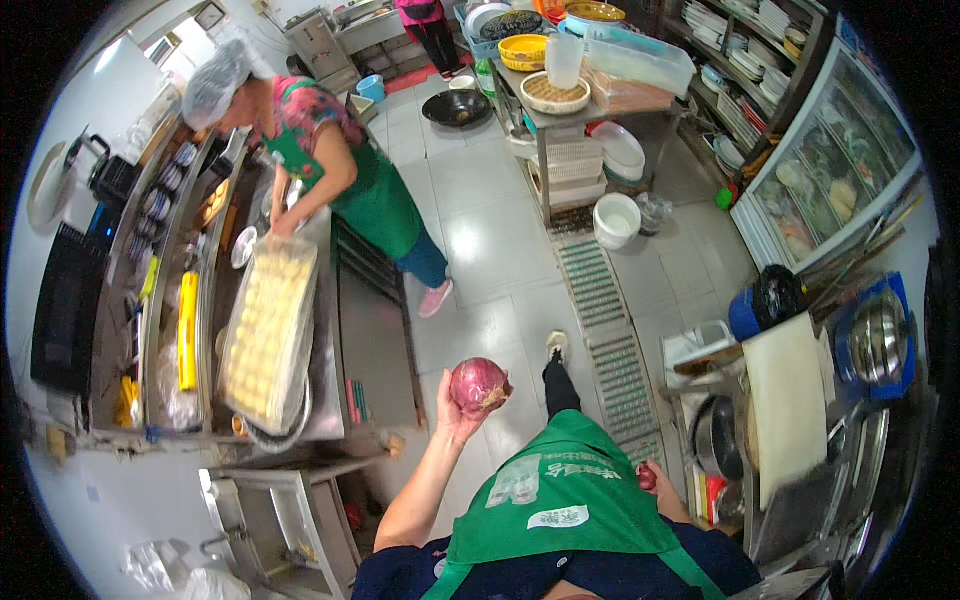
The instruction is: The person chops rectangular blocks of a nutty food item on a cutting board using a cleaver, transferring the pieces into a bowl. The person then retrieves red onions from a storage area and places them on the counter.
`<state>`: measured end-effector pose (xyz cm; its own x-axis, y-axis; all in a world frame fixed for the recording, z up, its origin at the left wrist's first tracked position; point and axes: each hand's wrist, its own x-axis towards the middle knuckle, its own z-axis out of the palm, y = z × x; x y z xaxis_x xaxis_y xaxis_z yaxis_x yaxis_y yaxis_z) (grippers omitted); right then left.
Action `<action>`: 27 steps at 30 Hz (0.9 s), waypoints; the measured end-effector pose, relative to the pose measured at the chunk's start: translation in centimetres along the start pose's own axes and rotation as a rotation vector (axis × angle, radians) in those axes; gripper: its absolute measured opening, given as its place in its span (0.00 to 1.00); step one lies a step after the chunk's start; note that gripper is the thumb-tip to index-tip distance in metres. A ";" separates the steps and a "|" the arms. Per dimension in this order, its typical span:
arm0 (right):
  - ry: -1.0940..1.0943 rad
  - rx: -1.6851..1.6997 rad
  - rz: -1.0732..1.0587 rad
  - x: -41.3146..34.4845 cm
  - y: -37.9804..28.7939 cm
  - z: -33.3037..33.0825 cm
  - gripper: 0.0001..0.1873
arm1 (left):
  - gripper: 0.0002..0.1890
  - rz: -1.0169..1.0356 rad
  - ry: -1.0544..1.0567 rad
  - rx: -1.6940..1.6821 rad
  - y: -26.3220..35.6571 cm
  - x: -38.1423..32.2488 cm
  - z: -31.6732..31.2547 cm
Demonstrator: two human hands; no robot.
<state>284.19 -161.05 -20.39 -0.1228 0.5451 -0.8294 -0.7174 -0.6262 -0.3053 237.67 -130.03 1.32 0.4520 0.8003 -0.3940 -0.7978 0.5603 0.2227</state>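
Observation:
My left hand [455, 411] is raised ahead of me over the tiled floor, its fingers around a large red onion [478, 386]. The onion's dry, ragged root or stem end faces right. Low beside the right edge of my green apron [559, 487], my right hand [660, 484] grips a second red onion [646, 475]. The apron hides part of that onion. One of my feet [557, 343] is stretched forward on the floor.
At the steel counter on the left, a co-worker [341, 172] bends over a tray of pale dough pieces [270, 337]. A slotted floor drain [600, 307] runs ahead. To the right are a white cutting board [785, 405] and a glass-door fridge [832, 165]. A wok [456, 108] sits on the floor.

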 end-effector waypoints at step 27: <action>-0.439 -0.158 -0.026 58.7 -73.1 91.3 0.30 | 0.42 0.366 -0.130 -0.239 63.1 80.8 25.8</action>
<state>266.77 -32.37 -4.05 -0.4092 0.7251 -0.5540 -0.6149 -0.6677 -0.4197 234.22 -24.48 6.54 0.1575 0.9651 -0.2093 -0.9771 0.1830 0.1085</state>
